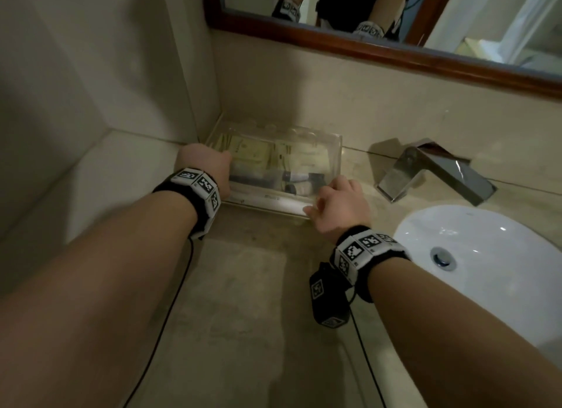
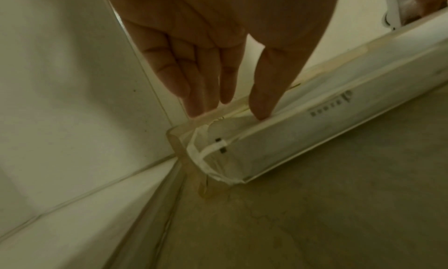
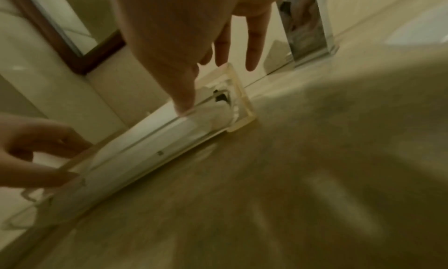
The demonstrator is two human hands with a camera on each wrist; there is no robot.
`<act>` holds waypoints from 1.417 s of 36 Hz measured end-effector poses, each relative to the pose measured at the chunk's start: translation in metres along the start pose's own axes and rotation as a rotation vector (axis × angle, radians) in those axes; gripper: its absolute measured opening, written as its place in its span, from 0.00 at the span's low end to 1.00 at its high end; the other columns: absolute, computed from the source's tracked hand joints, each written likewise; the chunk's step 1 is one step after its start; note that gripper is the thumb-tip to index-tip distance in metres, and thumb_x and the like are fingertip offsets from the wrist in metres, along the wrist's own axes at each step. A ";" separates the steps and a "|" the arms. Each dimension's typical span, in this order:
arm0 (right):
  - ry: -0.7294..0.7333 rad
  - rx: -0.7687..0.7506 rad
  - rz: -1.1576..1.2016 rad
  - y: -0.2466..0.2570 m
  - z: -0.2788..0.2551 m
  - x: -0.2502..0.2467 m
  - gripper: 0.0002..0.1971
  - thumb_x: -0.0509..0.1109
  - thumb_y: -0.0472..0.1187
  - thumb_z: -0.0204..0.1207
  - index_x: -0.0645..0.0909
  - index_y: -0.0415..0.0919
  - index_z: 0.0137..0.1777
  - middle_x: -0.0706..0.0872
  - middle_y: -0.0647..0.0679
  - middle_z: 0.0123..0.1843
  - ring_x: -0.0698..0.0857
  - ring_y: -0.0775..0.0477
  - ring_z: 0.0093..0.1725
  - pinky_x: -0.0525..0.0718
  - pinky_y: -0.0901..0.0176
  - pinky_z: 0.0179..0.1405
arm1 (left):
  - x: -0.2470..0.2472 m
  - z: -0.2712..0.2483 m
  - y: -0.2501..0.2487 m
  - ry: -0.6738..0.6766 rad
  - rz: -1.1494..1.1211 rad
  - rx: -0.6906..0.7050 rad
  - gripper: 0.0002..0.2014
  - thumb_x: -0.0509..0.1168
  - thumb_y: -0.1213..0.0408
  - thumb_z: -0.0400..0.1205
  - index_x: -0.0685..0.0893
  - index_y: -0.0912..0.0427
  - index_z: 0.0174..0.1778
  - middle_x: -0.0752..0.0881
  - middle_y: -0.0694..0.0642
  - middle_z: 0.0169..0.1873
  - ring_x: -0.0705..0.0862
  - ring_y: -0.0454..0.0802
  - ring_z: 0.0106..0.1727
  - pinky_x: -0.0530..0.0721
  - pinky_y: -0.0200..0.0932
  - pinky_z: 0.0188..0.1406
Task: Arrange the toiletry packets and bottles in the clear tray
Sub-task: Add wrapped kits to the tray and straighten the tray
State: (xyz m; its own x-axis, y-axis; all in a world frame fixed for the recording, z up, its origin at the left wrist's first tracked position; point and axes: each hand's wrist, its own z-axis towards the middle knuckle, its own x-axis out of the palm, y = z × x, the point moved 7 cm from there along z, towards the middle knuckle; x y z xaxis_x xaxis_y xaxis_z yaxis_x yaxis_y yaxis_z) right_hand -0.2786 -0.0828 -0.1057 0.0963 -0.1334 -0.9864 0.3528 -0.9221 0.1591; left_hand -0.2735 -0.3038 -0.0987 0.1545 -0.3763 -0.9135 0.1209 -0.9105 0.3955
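Hands (image 1: 339, 205) straddling clear tray (image 1: 333, 152), faucet (image 1: 431, 170) and sink (image 1: 474, 246) beside.

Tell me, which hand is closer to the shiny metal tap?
The right hand. It touches the clear plastic tray's corner on the side toward the shiny metal tap. The left hand is at the tray's far end, by the wall.

Your bare forearms each wear a black fabric wristband (image 1: 199, 194) ringed with white blocks printed with black-and-white square markers; a thin black cable (image 1: 164, 319) trails toward 6 o'clock.
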 end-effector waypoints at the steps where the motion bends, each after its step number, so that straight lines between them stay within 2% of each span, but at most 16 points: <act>1: 0.007 0.026 0.003 0.002 0.003 0.002 0.18 0.65 0.58 0.75 0.79 0.45 0.55 0.74 0.47 0.62 0.70 0.43 0.65 0.77 0.49 0.61 | 0.001 0.000 0.000 0.004 -0.002 -0.004 0.15 0.64 0.56 0.75 0.79 0.57 0.55 0.88 0.57 0.46 0.86 0.57 0.49 0.68 0.40 0.30; 4: 0.037 0.130 0.061 0.002 0.010 0.008 0.20 0.68 0.55 0.74 0.76 0.44 0.60 0.75 0.46 0.63 0.69 0.41 0.65 0.75 0.49 0.62 | 0.002 0.000 0.001 0.020 -0.012 -0.016 0.16 0.64 0.55 0.75 0.79 0.57 0.56 0.88 0.57 0.47 0.86 0.58 0.49 0.72 0.41 0.35; 9: 0.113 0.252 0.117 0.000 0.021 0.011 0.22 0.70 0.57 0.72 0.76 0.46 0.62 0.75 0.44 0.64 0.70 0.39 0.66 0.73 0.47 0.62 | 0.004 0.000 0.000 0.054 -0.018 0.010 0.18 0.63 0.52 0.74 0.80 0.57 0.56 0.87 0.57 0.47 0.85 0.57 0.48 0.73 0.40 0.34; 11: 0.132 0.254 0.107 0.000 0.022 0.009 0.23 0.69 0.57 0.72 0.75 0.47 0.62 0.75 0.43 0.65 0.69 0.38 0.67 0.73 0.45 0.63 | 0.001 0.001 -0.002 0.072 -0.012 0.040 0.25 0.61 0.42 0.74 0.79 0.56 0.59 0.87 0.57 0.50 0.85 0.57 0.52 0.75 0.41 0.37; 13: 0.147 0.224 0.083 0.002 0.020 0.008 0.23 0.68 0.57 0.74 0.73 0.47 0.65 0.73 0.43 0.67 0.68 0.38 0.68 0.73 0.44 0.64 | 0.001 0.002 -0.001 0.109 0.006 0.069 0.36 0.57 0.27 0.69 0.77 0.54 0.60 0.86 0.56 0.53 0.84 0.57 0.55 0.75 0.42 0.40; 15: 0.164 0.143 0.008 0.006 0.015 0.006 0.25 0.64 0.59 0.75 0.70 0.48 0.68 0.71 0.43 0.69 0.67 0.39 0.70 0.70 0.43 0.68 | 0.002 0.001 -0.003 0.127 0.033 0.111 0.37 0.59 0.24 0.64 0.78 0.53 0.55 0.86 0.55 0.50 0.85 0.55 0.52 0.76 0.41 0.39; 18: 0.170 -0.020 -0.151 0.012 0.008 0.003 0.31 0.61 0.68 0.72 0.68 0.49 0.68 0.63 0.43 0.76 0.58 0.36 0.78 0.56 0.37 0.77 | 0.004 -0.001 -0.010 0.145 0.112 0.154 0.26 0.69 0.39 0.69 0.79 0.54 0.54 0.87 0.53 0.47 0.86 0.53 0.49 0.75 0.38 0.36; 20: 0.215 -0.096 -0.169 0.013 0.008 0.004 0.35 0.67 0.64 0.71 0.65 0.47 0.73 0.50 0.44 0.84 0.45 0.35 0.83 0.46 0.37 0.82 | 0.003 0.000 -0.013 0.153 0.150 0.134 0.21 0.69 0.45 0.72 0.78 0.53 0.55 0.87 0.53 0.47 0.86 0.53 0.49 0.72 0.38 0.34; 21: 0.256 -0.111 -0.138 0.013 0.010 0.006 0.36 0.69 0.60 0.72 0.63 0.46 0.75 0.45 0.46 0.85 0.42 0.36 0.84 0.46 0.40 0.83 | 0.002 0.000 -0.014 0.157 0.158 0.133 0.19 0.68 0.47 0.73 0.79 0.53 0.54 0.87 0.53 0.46 0.86 0.53 0.49 0.71 0.38 0.31; 23: 0.320 -0.116 -0.077 0.012 0.014 0.009 0.36 0.71 0.54 0.73 0.60 0.45 0.78 0.44 0.49 0.86 0.45 0.37 0.84 0.53 0.46 0.84 | 0.002 0.000 -0.015 0.156 0.167 0.142 0.17 0.67 0.49 0.73 0.79 0.53 0.54 0.87 0.53 0.45 0.86 0.53 0.48 0.65 0.35 0.24; 25: 0.316 -0.118 -0.082 0.014 0.019 0.009 0.34 0.69 0.52 0.76 0.60 0.46 0.79 0.46 0.50 0.86 0.49 0.38 0.84 0.58 0.48 0.81 | 0.001 0.002 -0.014 0.141 0.155 0.139 0.16 0.66 0.51 0.74 0.79 0.54 0.54 0.87 0.54 0.45 0.86 0.54 0.48 0.60 0.35 0.21; 27: 0.287 -0.113 -0.099 0.014 0.024 0.010 0.32 0.66 0.48 0.79 0.58 0.46 0.80 0.47 0.51 0.86 0.53 0.38 0.84 0.62 0.48 0.79 | -0.001 0.004 -0.014 0.120 0.144 0.132 0.17 0.65 0.51 0.76 0.78 0.57 0.56 0.87 0.56 0.47 0.86 0.55 0.50 0.66 0.36 0.24; 29: 0.261 -0.109 -0.106 0.014 0.027 0.012 0.30 0.64 0.46 0.81 0.59 0.47 0.81 0.48 0.51 0.86 0.54 0.39 0.84 0.64 0.48 0.78 | -0.004 0.005 -0.014 0.108 0.148 0.119 0.17 0.65 0.52 0.77 0.77 0.57 0.58 0.87 0.57 0.48 0.86 0.56 0.51 0.72 0.39 0.33; 32: 0.246 -0.112 -0.109 0.013 0.028 0.013 0.29 0.63 0.42 0.81 0.59 0.48 0.81 0.48 0.52 0.86 0.53 0.39 0.84 0.64 0.48 0.78 | -0.006 0.005 -0.015 0.107 0.167 0.108 0.17 0.66 0.52 0.77 0.77 0.56 0.58 0.87 0.55 0.48 0.86 0.55 0.51 0.74 0.41 0.37; 43: 0.239 -0.076 -0.089 0.015 0.029 0.010 0.25 0.63 0.43 0.82 0.64 0.47 0.78 0.52 0.53 0.85 0.64 0.39 0.80 0.71 0.47 0.73 | -0.005 0.007 -0.014 0.135 0.156 0.094 0.16 0.65 0.56 0.78 0.75 0.58 0.59 0.87 0.56 0.50 0.86 0.56 0.53 0.74 0.42 0.38; 51: 0.277 -0.029 -0.046 0.012 0.029 0.011 0.27 0.64 0.47 0.81 0.63 0.48 0.79 0.50 0.55 0.85 0.61 0.41 0.82 0.68 0.47 0.75 | -0.002 0.002 -0.012 0.148 0.087 0.050 0.17 0.64 0.56 0.80 0.75 0.60 0.62 0.86 0.58 0.51 0.84 0.58 0.54 0.71 0.42 0.35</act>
State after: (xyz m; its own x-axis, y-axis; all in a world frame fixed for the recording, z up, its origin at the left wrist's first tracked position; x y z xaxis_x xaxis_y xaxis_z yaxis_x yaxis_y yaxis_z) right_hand -0.2999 -0.1063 -0.1160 0.3292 0.0165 -0.9441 0.3885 -0.9137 0.1195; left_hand -0.2776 -0.2924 -0.1016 0.3055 -0.4277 -0.8507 0.0527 -0.8845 0.4636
